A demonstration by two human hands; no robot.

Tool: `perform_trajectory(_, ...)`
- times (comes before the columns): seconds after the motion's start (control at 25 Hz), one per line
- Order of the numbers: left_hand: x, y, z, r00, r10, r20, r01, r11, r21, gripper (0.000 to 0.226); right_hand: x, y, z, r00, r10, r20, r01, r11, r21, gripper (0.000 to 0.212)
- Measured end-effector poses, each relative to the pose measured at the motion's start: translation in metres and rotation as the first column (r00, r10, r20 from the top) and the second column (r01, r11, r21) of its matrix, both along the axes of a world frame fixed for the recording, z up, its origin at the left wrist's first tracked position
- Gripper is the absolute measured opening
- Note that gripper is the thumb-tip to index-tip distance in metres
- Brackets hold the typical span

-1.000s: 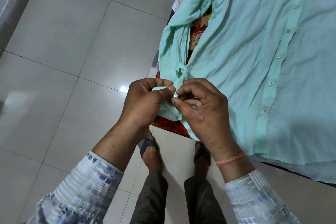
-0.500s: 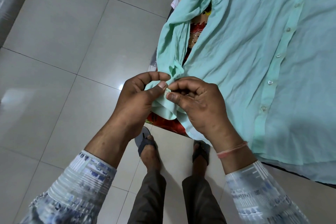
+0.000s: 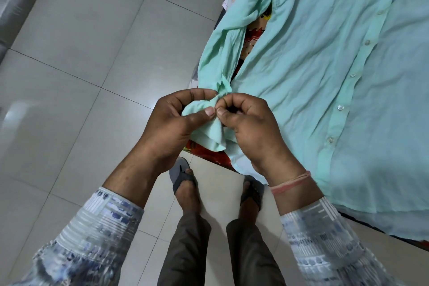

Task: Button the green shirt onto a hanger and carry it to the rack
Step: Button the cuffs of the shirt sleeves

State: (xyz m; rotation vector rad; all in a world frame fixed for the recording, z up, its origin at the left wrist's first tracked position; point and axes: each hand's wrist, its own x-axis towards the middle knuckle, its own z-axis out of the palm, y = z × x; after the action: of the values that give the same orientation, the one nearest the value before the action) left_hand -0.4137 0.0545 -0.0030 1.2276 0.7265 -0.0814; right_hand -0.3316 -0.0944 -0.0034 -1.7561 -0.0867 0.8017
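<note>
both hands curled up tight on the green shirt (image 3: 313, 72) cuff; left hand (image 3: 176, 123) and right hand (image 3: 248, 123) pinch it, thumbs touching; rest lies flat on the bed

You stand on a pale, shiny tiled floor (image 3: 97, 58). You wear grey sandals (image 3: 182, 175) and dark trousers (image 3: 190, 251). Your sleeves (image 3: 97, 234) have a white and blue pattern. A pink thread band (image 3: 290, 184) goes round one wrist. A red flowery cloth (image 3: 210, 155) peeks out nearby.
</note>
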Motion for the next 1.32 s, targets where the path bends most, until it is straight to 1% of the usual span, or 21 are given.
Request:
perform_trajectory(0.04, -0.001, -0.002, 0.002, 1.0, -0.006, 0.0, 0.006, 1.0, 0.009, 0.029, -0.001, 0.001, 0.0, 0.997, -0.055, -0.048, 0.056, 0.998, 0.003, 0.011)
perform_trajectory(0.08, -0.001, -0.005, 0.003, 1.0, 0.003, -0.011, -0.002, 1.0, 0.007, 0.028, -0.003, 0.001, -0.002, 0.995, -0.096, 0.005, 0.096, 0.995, -0.026, 0.009)
perform_trajectory(0.12, -0.001, -0.01, 0.006, 0.999, 0.03, -0.031, -0.03, 1.0, -0.002, 0.027, -0.006, 0.0, -0.003, 0.984, -0.101, 0.148, 0.114, 0.99, -0.078, 0.01)
perform_trajectory(0.16, 0.0, -0.015, 0.008, 0.996, 0.069, -0.061, -0.07, 0.998, -0.006, 0.025, -0.01, -0.003, -0.003, 0.946, -0.076, 0.316, 0.121, 0.985, -0.126, 0.014)
perform_trajectory(0.2, 0.0, -0.019, 0.011, 0.99, 0.109, -0.091, -0.109, 0.994, 0.003, 0.023, -0.013, -0.007, 0.0, 0.885, -0.053, 0.463, 0.136, 0.98, -0.147, 0.018)
perform_trajectory(0.24, 0.0, -0.023, 0.012, 0.984, 0.139, -0.115, -0.138, 0.99, 0.022, 0.021, -0.016, -0.013, 0.004, 0.827, -0.042, 0.56, 0.146, 0.979, -0.141, 0.019)
perform_trajectory(0.28, -0.001, -0.026, 0.013, 0.978, 0.16, -0.131, -0.157, 0.987, 0.038, 0.02, -0.017, -0.02, 0.008, 0.791, -0.023, 0.612, 0.127, 0.984, -0.127, 0.018)
perform_trajectory(0.36, -0.003, -0.029, 0.015, 0.967, 0.21, -0.142, -0.206, 0.977, 0.046, 0.019, -0.02, -0.031, 0.016, 0.754, 0.067, 0.654, 0.007, 0.994, -0.111, 0.015)
perform_trajectory(0.44, -0.005, -0.032, 0.016, 0.96, 0.241, -0.141, -0.238, 0.97, 0.042, 0.017, -0.023, -0.037, 0.019, 0.735, 0.165, 0.658, -0.094, 0.985, -0.142, 0.014)
perform_trajectory(0.56, -0.008, -0.04, 0.019, 0.954, 0.268, -0.135, -0.261, 0.963, 0.069, 0.014, -0.019, -0.038, 0.016, 0.757, 0.229, 0.611, -0.17, 0.973, -0.155, 0.015)
perform_trajectory(0.64, -0.01, -0.044, 0.02, 0.947, 0.29, -0.135, -0.282, 0.956, 0.074, 0.013, -0.013, -0.038, 0.015, 0.789, 0.255, 0.56, -0.206, 0.967, -0.15, 0.014)
perform_trajectory(0.72, -0.012, -0.048, 0.017, 0.942, 0.309, -0.133, -0.304, 0.951, 0.056, 0.011, -0.006, -0.038, 0.016, 0.846, 0.255, 0.468, -0.223, 0.967, -0.125, 0.014)
perform_trajectory(0.76, -0.013, -0.05, 0.016, 0.941, 0.311, -0.131, -0.306, 0.95, 0.054, 0.011, -0.003, -0.039, 0.016, 0.856, 0.267, 0.442, -0.244, 0.964, -0.108, 0.013)
perform_trajectory(0.8, -0.014, -0.052, 0.015, 0.942, 0.311, -0.127, -0.306, 0.95, 0.057, 0.011, 0.001, -0.04, 0.016, 0.846, 0.298, 0.442, -0.284, 0.954, -0.101, 0.012)
perform_trajectory(0.92, -0.012, -0.057, 0.019, 0.949, 0.301, -0.099, -0.299, 0.954, 0.031, 0.014, 0.011, -0.045, 0.01, 0.75, 0.415, 0.515, -0.405, 0.904, -0.138, 0.006)
perform_trajectory(0.96, -0.01, -0.058, 0.02, 0.954, 0.289, -0.076, -0.287, 0.957, 0.038, 0.013, 0.012, -0.046, 0.007, 0.746, 0.419, 0.517, -0.409, 0.902, -0.14, 0.007)
perform_trajectory(1.0, -0.008, -0.058, 0.022, 0.96, 0.273, -0.054, -0.27, 0.961, 0.061, 0.013, 0.011, -0.048, 0.005, 0.764, 0.399, 0.508, -0.389, 0.912, -0.131, 0.008)
perform_trajectory(1.08, -0.004, -0.059, 0.022, 0.966, 0.256, -0.031, -0.252, 0.963, 0.095, 0.012, 0.008, -0.051, 0.005, 0.804, 0.305, 0.51, -0.29, 0.951, -0.11, 0.007)
perform_trajectory(1.16, -0.004, -0.058, 0.021, 0.967, 0.253, -0.026, -0.25, 0.963, 0.096, 0.012, 0.004, -0.052, 0.009, 0.84, 0.204, 0.503, -0.188, 0.979, -0.083, 0.006)
perform_trajectory(1.24, -0.007, -0.059, 0.021, 0.971, 0.238, -0.022, -0.236, 0.969, 0.072, 0.013, 0.002, -0.051, 0.013, 0.904, 0.136, 0.406, -0.142, 0.99, -0.016, 0.01)
perform_trajectory(1.32, -0.011, -0.06, 0.021, 0.974, 0.226, -0.007, -0.225, 0.973, 0.046, 0.014, 0.004, -0.049, 0.014, 0.967, 0.122, 0.222, -0.14, 0.988, 0.065, 0.023)
